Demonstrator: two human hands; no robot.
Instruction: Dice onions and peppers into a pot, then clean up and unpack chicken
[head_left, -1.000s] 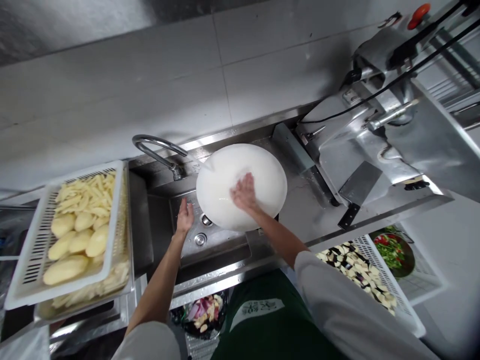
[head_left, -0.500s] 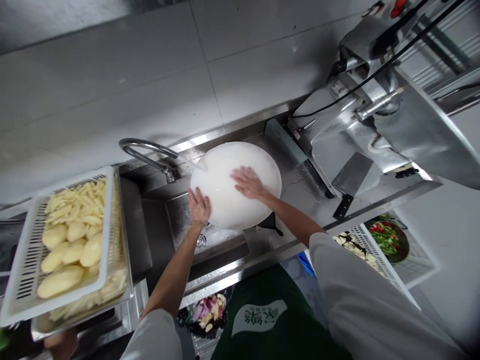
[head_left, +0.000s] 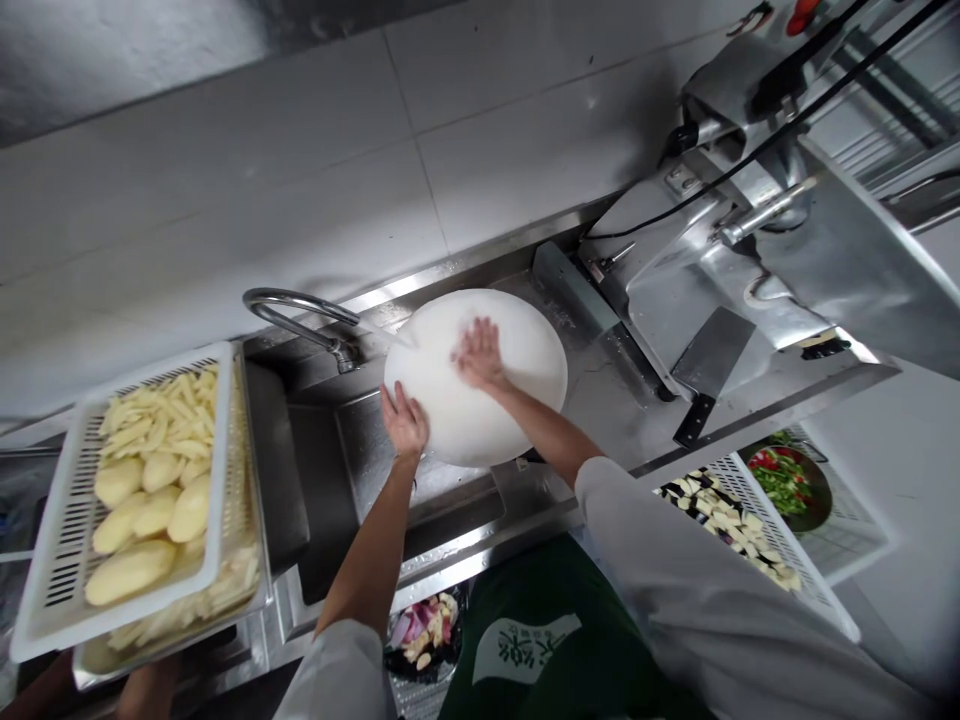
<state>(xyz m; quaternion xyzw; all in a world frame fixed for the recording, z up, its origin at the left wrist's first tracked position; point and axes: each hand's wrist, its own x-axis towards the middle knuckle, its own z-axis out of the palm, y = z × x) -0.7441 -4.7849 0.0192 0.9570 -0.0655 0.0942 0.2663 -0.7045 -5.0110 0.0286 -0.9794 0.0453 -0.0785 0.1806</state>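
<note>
The white board (head_left: pixel 525 340) lies across the sink (head_left: pixel 322 480), its right part over the counter (head_left: pixel 604 405). My right hand (head_left: pixel 480 352) is over its middle, fingers somewhat spread; blur hides how firmly they press. My left hand (head_left: pixel 406 425) is at its left edge, fingers slightly apart; I can't tell if any reach underneath.

Water from the tap (head_left: pixel 346 355) meets the board's far left side, so a wet face could let my palm skid. Pushing hard over the sink might tip the board, as my left hand seems a light brace.

Left, the sink gives my wrist room before the basket (head_left: pixel 219 480). The tap crowds the far left. Right, past some counter, sit the machine (head_left: pixel 742 170) and the cleaver (head_left: pixel 716 350), handle near; a wide elbow sweep could knock it.
</note>
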